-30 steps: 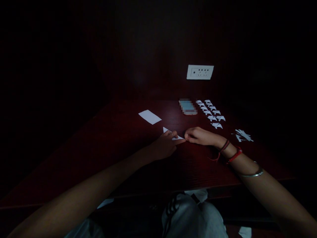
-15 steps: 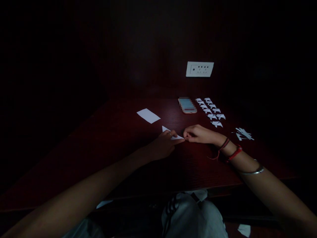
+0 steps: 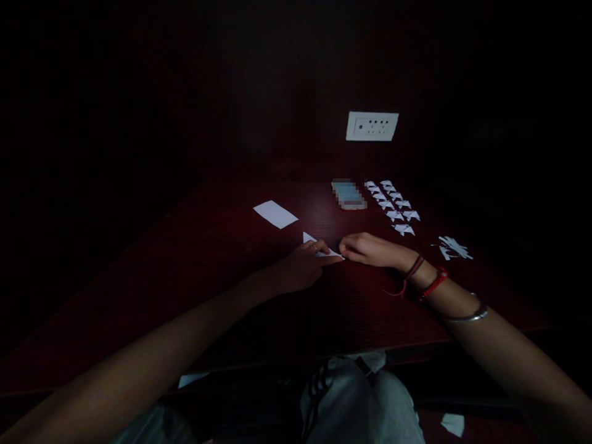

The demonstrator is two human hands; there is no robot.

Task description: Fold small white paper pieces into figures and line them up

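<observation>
On the dark red table lies a small piece of white paper (image 3: pixel 308 238), folded to a pointed shape and partly covered by fingers. My left hand (image 3: pixel 300 269), with a ring on one finger, presses it down, its fingers partly curled. At the paper's right-hand corner is my right hand (image 3: pixel 369 249), fingers closed in a pinch; the exact contact at the tip is hard to make out. A flat white sheet (image 3: pixel 275 214) rests just beyond my left hand.
Behind my right hand, a phone (image 3: pixel 349 195) lies beside two rows of small folded paper pieces (image 3: pixel 394 215). Loose white paper strips (image 3: pixel 456 247) are at the right. A socket plate (image 3: pixel 372 126) is on the back wall. White paper (image 3: pixel 453 424) lies below the table.
My right hand has shifted very slightly left at the folded paper's corner. My left hand stays on the paper. The whole view has moved a little.
</observation>
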